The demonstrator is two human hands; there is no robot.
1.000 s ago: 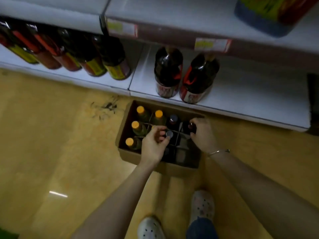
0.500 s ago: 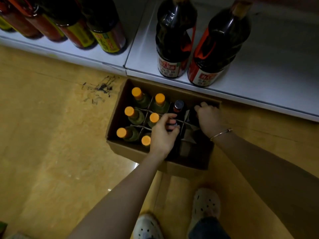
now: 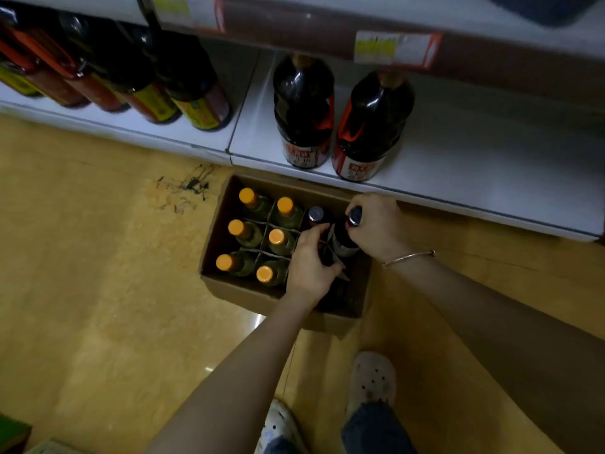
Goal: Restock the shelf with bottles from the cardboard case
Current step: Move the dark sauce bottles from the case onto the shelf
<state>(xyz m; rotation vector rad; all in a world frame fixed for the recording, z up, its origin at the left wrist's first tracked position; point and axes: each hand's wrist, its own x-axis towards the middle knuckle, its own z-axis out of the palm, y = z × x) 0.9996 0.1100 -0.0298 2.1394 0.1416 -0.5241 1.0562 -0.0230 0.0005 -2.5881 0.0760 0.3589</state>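
Shelf (image 3: 458,165): white, spanning 10 to 2 o'clock. Row of dark bottles (image 3: 157,83) with yellow and red labels at 10 o'clock. Two large dark bottles (image 3: 304,109) with red handles at 12 o'clock, upright, side by side.

Case (image 3: 229,290): open cardboard, on the yellow floor (image 3: 82,273) at centre, just in front of the shelf edge. Cardboard dividers inside. Left two columns: six orange-capped bottles (image 3: 276,236), one per cell. Third column, far cell: grey-capped dark bottle (image 3: 316,213).

Left hand (image 3: 307,267): over the case middle, fingers curled round a dark bottle neck (image 3: 325,257) at the dividers; grip clenched on it, bottle mostly hidden.

Right hand (image 3: 376,227): at the case's far right corner, 1 o'clock from the left hand. Grip closed round a dark bottle (image 3: 343,237) with a dark cap, raised partly above the dividers, tilted. Thin bangle (image 3: 409,257) on the wrist.

White perforated shoes (image 3: 371,378) at 6 o'clock.
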